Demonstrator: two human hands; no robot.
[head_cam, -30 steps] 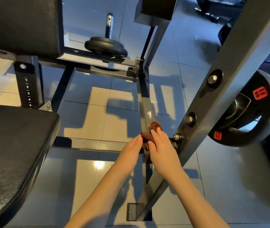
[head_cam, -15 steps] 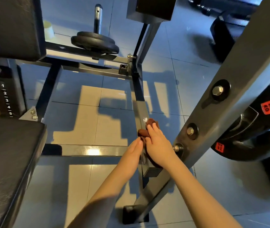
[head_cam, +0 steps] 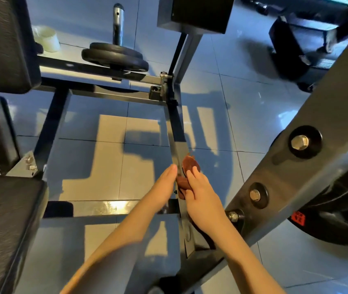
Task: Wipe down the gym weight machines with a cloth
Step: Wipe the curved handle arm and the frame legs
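Observation:
A brown cloth (head_cam: 190, 164) lies bunched on a low grey steel bar (head_cam: 179, 149) of the weight machine's base frame, which runs away from me across the floor. My right hand (head_cam: 202, 196) presses the cloth against the bar with straight fingers laid over it. On the bar's left side my left hand (head_cam: 164, 183) touches the cloth and the bar, its fingers straight. Part of the cloth is hidden under both hands.
A thick grey slanted beam (head_cam: 296, 162) with bolts rises at the right, a black weight plate (head_cam: 343, 209) behind it. The black seat pad (head_cam: 5, 225) and back pad (head_cam: 1, 39) fill the left. More plates (head_cam: 115, 56) sit on a peg ahead. Tiled floor lies between.
Both hands and the cloth have slid forward along the bar, away from me, and the camera has moved closer and lower over the frame.

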